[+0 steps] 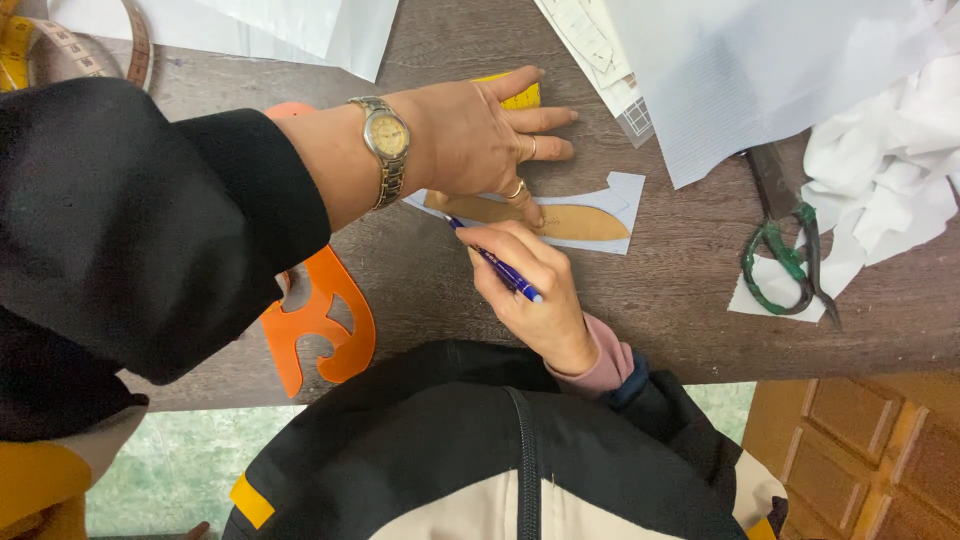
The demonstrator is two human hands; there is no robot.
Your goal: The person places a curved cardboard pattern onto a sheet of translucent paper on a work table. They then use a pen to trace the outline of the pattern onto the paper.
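fingers of my left hand (480, 135) are spreading flat and pressing down on a tan curved pattern piece (570, 221), so that grip is wide and closing on nothing. the pattern piece is lying on a pale blue-white scrap of paper (622, 195) near the middle of the dark wood desk (680, 300), and my ring finger is pinning its near edge. a gold wristwatch (388, 140) is sitting on that wrist, above a black sleeve (150, 230).

my right hand (535, 290) is coming in from six o'clock, its grip narrowing around a blue pen (497, 263). the pen tip is pointing toward eleven o'clock and touching the near edge of the pattern piece, just beside my left ring finger.

at eight o'clock from the hands, an orange french curve (320, 325) is lying flat on the desk, partly under my left sleeve. a yellow ruler (522, 98) is peeking out beyond my left fingers at twelve o'clock. at three o'clock, dark scissors with green handles (785, 250) are resting on white paper sheets (760, 70) and beside crumpled white cloth (890, 170). a yellow tape measure (40, 50) is curling at ten o'clock, well apart from the hands.
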